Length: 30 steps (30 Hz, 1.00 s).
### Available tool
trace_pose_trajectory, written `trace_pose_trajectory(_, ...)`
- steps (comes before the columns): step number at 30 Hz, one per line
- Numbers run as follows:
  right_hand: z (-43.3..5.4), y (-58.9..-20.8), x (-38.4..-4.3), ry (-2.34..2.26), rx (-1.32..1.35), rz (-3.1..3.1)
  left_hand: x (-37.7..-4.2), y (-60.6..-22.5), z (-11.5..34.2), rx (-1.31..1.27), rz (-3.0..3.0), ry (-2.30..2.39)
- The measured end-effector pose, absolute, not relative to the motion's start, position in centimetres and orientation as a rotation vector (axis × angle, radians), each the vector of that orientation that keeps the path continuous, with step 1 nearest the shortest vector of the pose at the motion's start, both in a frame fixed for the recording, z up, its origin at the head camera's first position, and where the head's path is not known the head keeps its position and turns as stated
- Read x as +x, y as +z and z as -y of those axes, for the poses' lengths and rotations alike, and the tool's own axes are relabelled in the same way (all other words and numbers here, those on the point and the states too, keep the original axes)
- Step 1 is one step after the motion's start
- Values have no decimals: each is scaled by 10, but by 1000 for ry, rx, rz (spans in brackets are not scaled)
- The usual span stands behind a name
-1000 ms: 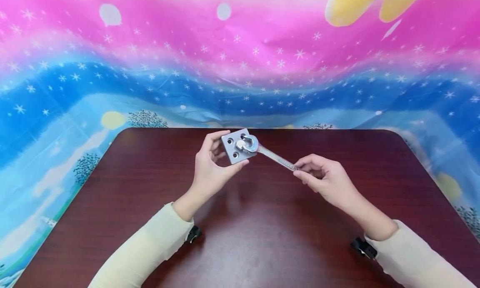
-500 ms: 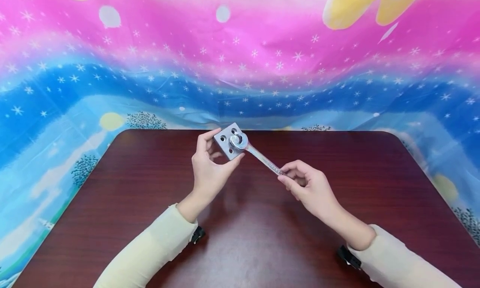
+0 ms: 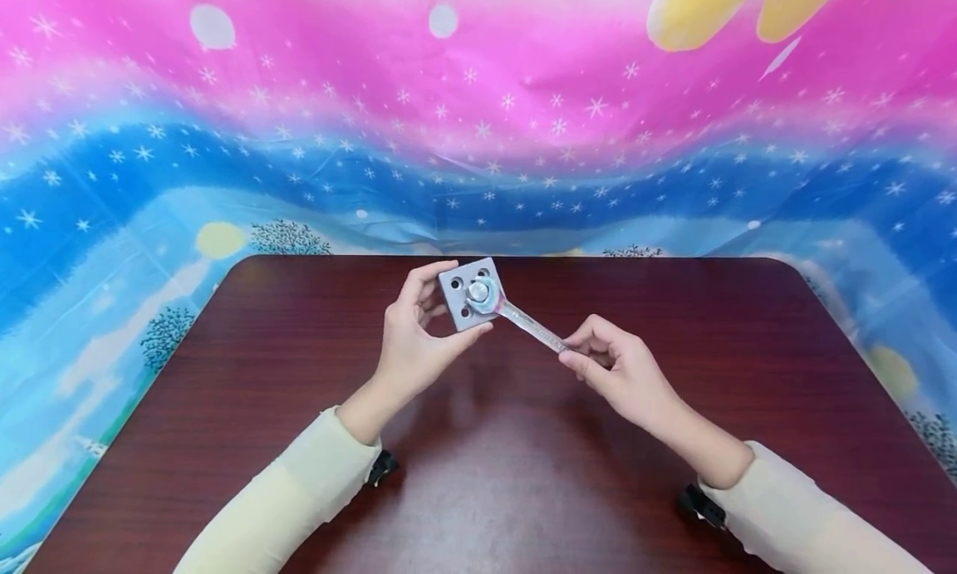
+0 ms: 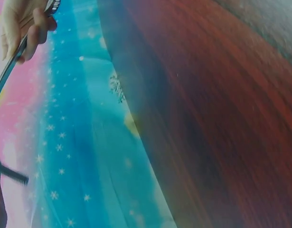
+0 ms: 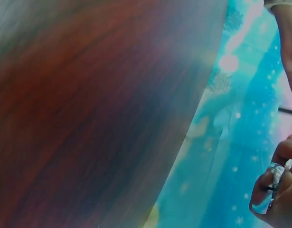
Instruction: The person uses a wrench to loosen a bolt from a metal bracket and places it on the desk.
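While the left hand (image 3: 414,329), thumb and fingers apart, grips one metal plate (image 3: 458,298) with one bolt (image 3: 478,291), the right hand (image 3: 631,375) narrowly pinches one wrench (image 3: 532,326).

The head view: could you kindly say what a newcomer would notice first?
Probably the pink and blue backdrop behind the dark red table strikes first. Next, near the centre, the shiny wrench meets a bolt on a metal plate. The left hand grips the plate, and the right hand pinches the wrench.
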State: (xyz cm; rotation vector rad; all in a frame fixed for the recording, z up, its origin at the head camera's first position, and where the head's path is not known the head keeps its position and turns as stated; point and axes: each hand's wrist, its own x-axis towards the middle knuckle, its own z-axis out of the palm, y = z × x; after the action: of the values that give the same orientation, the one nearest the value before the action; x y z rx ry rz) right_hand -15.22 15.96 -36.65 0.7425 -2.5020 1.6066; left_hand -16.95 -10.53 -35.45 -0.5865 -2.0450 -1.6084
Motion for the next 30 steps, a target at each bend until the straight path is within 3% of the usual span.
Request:
trace_pose_trajectory(16, -204, -350, -191, 1411, 1087, 2643, -161, -349, 126, -1126, 2515, -1682)
trace_pose_trajectory(30, -198, -328, -208, 949, 1170, 2810, -163, -356, 117, -1542, 2739, -1827)
